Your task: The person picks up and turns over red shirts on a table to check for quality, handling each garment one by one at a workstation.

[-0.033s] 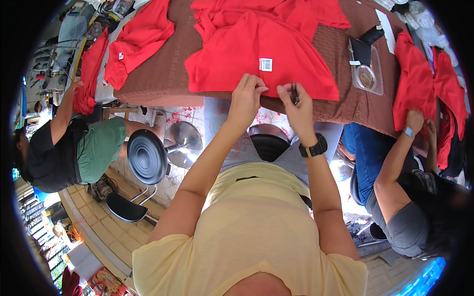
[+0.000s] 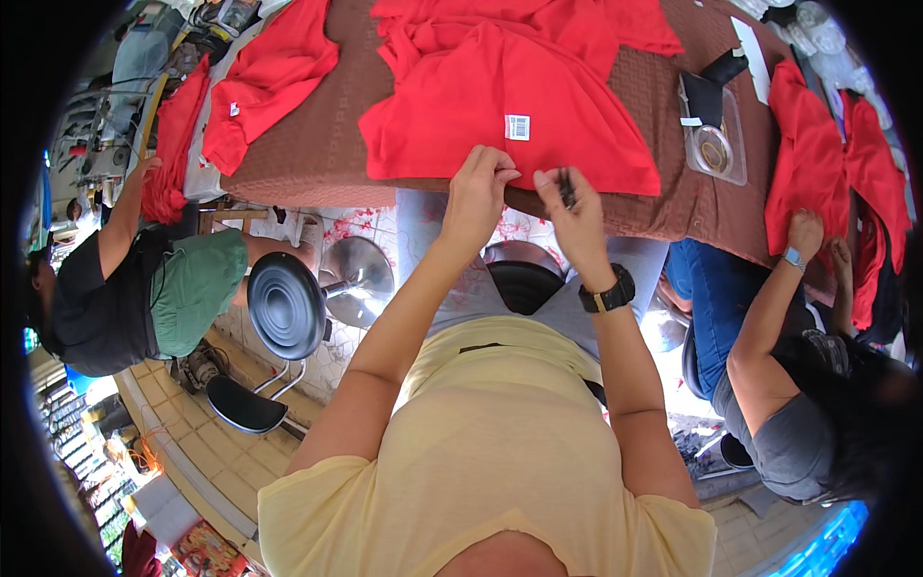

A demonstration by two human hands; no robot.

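Note:
A red garment (image 2: 567, 115) lies spread on the table before me, its lower edge along the table's near side and a white printed label (image 2: 517, 127) on it. At that edge my left hand (image 2: 476, 192) is closed in a pinch, thumb and forefinger together on or just beside the hem. What lies between the fingertips is too small to make out. Just to the right, my right hand (image 2: 577, 212) curls around a small black hand tool (image 2: 567, 189), partly hidden by the fingers and blurred. The tip of its thumb comes close to the left fingertips.
A brown cloth covers the table (image 2: 317, 144). At right a clear plastic tray (image 2: 726, 135) holds a ring-shaped item near a black case. Co-workers sit on both sides handling red cloth (image 2: 803, 163). A round black stool (image 2: 286, 293) stands on the left.
My right hand has shifted slightly left with the small black tool, nearer to the left hand. The left hand and garment stay almost where they were.

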